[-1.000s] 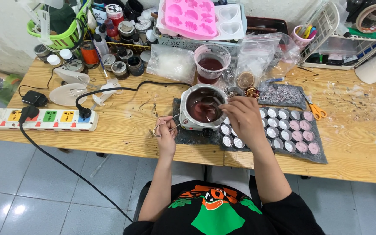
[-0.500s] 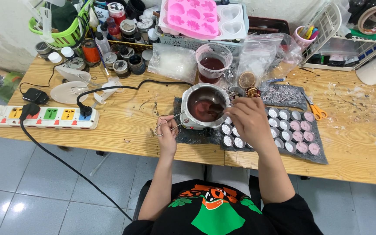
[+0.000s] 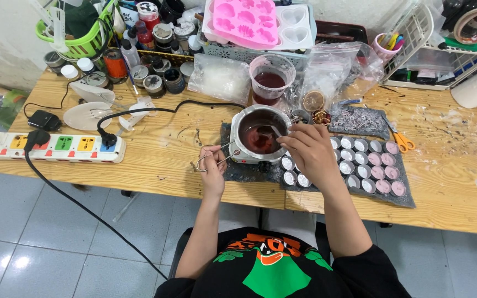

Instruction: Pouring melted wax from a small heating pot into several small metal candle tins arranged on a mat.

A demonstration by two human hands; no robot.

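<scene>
Left hand (image 3: 212, 165) clenched on the wire handle (image 3: 216, 157) of the melting pot (image 3: 259, 135) near the tabletop's front edge. Right hand (image 3: 310, 152) grasps a spoon (image 3: 269, 131) dipped in the red liquid.

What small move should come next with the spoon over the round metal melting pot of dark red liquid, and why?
Probably carry the spoon in the right hand rightward to an unfilled small round tin: the spoon sits in the pot, the left hand steadies its wire handle, and several tins look unfilled.
</scene>
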